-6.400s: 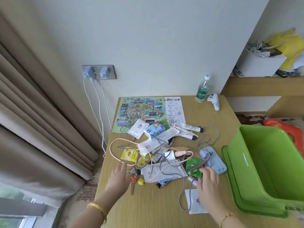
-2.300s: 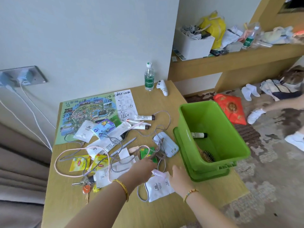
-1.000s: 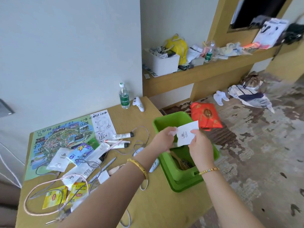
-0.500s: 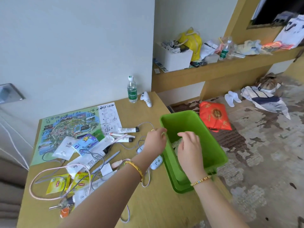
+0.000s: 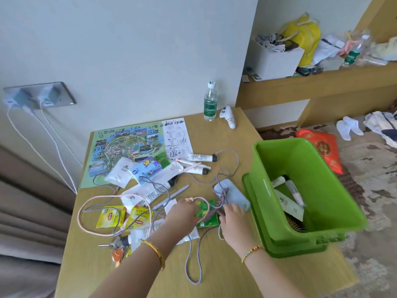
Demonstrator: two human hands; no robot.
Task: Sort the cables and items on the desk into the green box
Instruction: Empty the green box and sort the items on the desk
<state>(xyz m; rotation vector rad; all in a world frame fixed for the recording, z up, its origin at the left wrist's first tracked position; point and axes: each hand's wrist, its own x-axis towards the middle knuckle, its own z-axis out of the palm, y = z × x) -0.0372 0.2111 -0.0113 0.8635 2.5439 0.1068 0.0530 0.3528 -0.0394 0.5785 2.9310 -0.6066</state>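
Observation:
The green box (image 5: 322, 186) stands at the desk's right edge and holds tubes (image 5: 294, 192), a white packet (image 5: 289, 204) and a hairbrush (image 5: 296, 224). The pile on the desk has a pink cable (image 5: 94, 204), a purple cable (image 5: 193, 263), a green packet (image 5: 208, 218) and a blue power bank (image 5: 235, 195). My left hand (image 5: 182, 214) lies at the green packet's left edge under the pink cable's end, its fingertips hidden. My right hand (image 5: 233, 215) rests with spread fingers on the coiled purple cable beside the power bank.
Yellow tea bags (image 5: 110, 217), keys (image 5: 117, 251), white packets, cream tubes (image 5: 202, 157) and a map (image 5: 126, 147) cover the desk's left and middle. A water bottle (image 5: 210, 104) and a white controller (image 5: 228, 116) stand at the back. Chargers hang from a wall socket (image 5: 40, 96).
Both hands carried a white packet over the green box, left it inside, and came back to the pile around the green packet and purple cable.

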